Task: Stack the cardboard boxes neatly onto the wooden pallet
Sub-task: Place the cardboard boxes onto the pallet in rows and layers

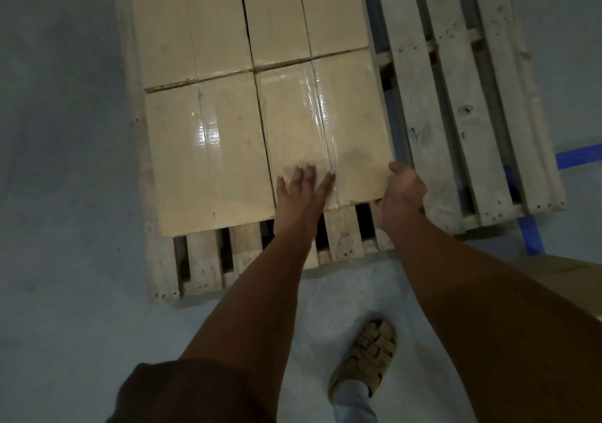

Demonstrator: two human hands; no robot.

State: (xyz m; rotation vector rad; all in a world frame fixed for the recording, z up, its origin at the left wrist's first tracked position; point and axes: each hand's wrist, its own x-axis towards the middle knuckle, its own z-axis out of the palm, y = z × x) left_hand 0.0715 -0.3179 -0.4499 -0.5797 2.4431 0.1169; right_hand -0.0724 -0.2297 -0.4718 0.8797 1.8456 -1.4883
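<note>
Several taped cardboard boxes lie flat side by side on a wooden pallet (202, 263). The near right box (325, 116) has shiny tape along its middle seam. My left hand (303, 191) lies flat on that box's near end with fingers spread. My right hand (402, 191) grips the box's near right corner, thumb on top and fingers curled under the edge. The near left box (208, 155) sits beside it, touching. Two more boxes (247, 15) fill the far row.
A second bare wooden pallet (472, 113) lies right of the loaded one. Blue tape lines (576, 157) mark the grey floor at the right. Another cardboard box (573, 276) shows at the right edge. My sandalled foot (365, 357) stands on the floor near the pallet.
</note>
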